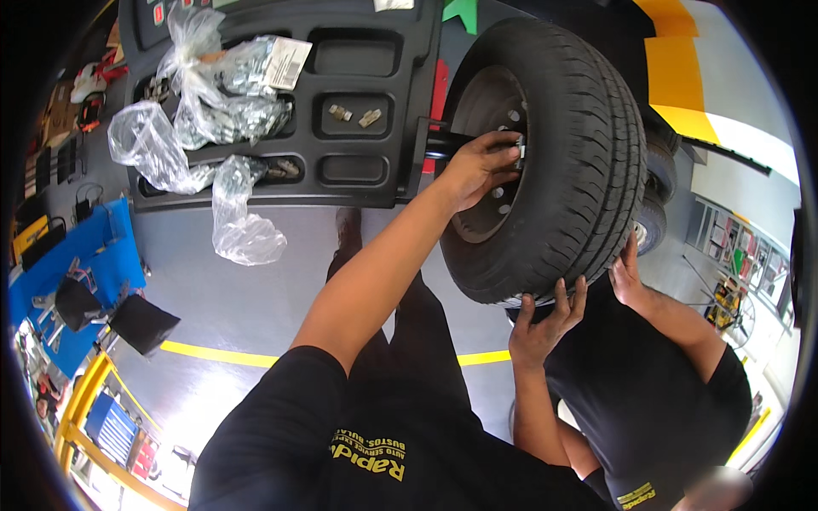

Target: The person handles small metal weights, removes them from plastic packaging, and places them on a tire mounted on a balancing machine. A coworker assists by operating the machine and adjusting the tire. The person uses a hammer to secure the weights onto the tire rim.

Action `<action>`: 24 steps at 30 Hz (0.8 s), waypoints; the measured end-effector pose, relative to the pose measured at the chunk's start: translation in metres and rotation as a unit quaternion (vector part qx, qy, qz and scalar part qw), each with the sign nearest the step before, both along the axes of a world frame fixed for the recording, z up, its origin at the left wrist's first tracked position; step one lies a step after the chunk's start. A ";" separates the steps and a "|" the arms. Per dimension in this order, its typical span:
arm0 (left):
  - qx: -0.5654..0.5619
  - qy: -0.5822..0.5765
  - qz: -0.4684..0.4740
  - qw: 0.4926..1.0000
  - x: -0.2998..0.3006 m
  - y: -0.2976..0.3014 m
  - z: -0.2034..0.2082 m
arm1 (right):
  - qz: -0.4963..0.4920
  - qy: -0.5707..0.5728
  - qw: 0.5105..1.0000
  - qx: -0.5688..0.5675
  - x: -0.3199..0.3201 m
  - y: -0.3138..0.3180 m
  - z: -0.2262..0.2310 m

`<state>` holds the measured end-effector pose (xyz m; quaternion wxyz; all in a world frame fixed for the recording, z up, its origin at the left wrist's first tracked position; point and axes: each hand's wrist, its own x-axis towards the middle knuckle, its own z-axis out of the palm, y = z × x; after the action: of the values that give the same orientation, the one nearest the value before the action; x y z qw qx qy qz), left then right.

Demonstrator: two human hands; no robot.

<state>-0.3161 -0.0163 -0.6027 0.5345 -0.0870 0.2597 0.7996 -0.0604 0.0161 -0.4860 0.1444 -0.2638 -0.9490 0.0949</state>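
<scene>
Tyre point(588, 162), black and treaded on a steel rim point(486, 94), stands upright at a black shaft point(447, 146), right of the compartmented tray point(415, 77). Left hand point(482, 173) reaches inside the rim, fingers bent by a small silvery piece point(521, 147); whether they pinch it, I cannot tell. Right hand point(550, 328) is spread wide against the tyre's lower side. A co-worker's hand point(626, 277) touches the tyre nearby.
</scene>
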 end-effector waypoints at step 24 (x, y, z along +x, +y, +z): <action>-0.006 -0.058 0.053 0.997 0.016 0.008 0.008 | -0.006 -0.025 0.999 -0.045 0.005 0.001 0.007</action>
<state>-0.2998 -0.0081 -0.5949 0.5047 -0.1504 0.2281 0.8189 -0.0557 0.0175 -0.4794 0.1094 -0.2776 -0.9456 0.1297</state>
